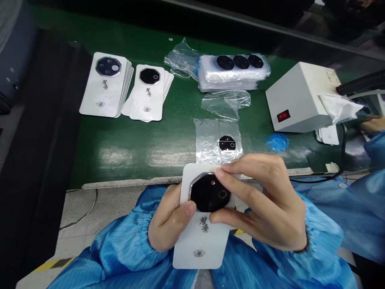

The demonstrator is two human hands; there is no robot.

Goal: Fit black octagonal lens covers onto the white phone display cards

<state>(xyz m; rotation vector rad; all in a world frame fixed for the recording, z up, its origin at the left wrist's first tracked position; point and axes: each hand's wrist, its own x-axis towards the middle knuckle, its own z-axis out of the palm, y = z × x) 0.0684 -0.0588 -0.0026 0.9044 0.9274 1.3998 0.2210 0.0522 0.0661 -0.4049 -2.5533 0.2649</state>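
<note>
Green bench [177,140] bears unfitted black covers [241,62] — left hand [170,220] grips white panel [197,239]; right hand [270,202] grasps its black plate [207,196] — apparently almost seated.

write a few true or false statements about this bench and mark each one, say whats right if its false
1. The left hand holds the white panel by its left side. True.
2. The right hand is clear of the panel. False: the right hand's fingertips touch the edge of the black plate on it.
3. Three black pieces lie on the pile of clear bags. True.
4. The white box has a green switch. False: its switch is red.
5. The blue scrap lies left of the stacks of panels. False: it lies to their right, near the white box.
</note>
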